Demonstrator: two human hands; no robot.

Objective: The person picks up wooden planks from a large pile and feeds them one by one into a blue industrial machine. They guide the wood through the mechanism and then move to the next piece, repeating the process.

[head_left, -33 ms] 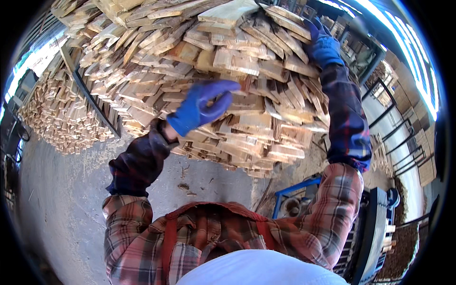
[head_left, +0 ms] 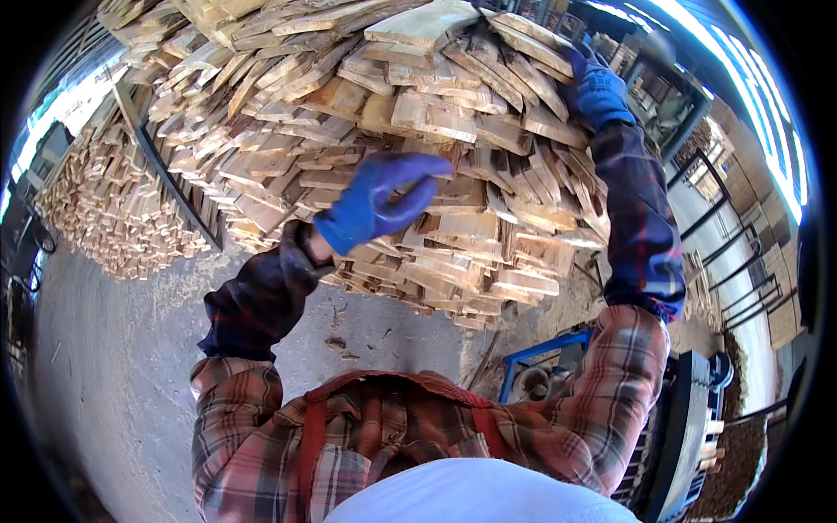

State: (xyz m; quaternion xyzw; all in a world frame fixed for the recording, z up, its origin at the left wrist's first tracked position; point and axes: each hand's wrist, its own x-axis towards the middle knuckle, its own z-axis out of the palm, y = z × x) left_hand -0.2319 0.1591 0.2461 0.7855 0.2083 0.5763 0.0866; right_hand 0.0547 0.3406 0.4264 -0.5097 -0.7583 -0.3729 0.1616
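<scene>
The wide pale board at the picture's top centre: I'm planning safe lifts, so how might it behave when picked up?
The wide pale board should stay stiff, being solid-looking wood. Its breadth suggests some heft. It may tip or slide if nudged, since neighbouring boards lie at uneven angles.

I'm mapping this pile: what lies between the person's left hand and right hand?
Rough wooden boards, stacked, fill the stretch between the left hand and the right hand, as the head view shows.
</scene>
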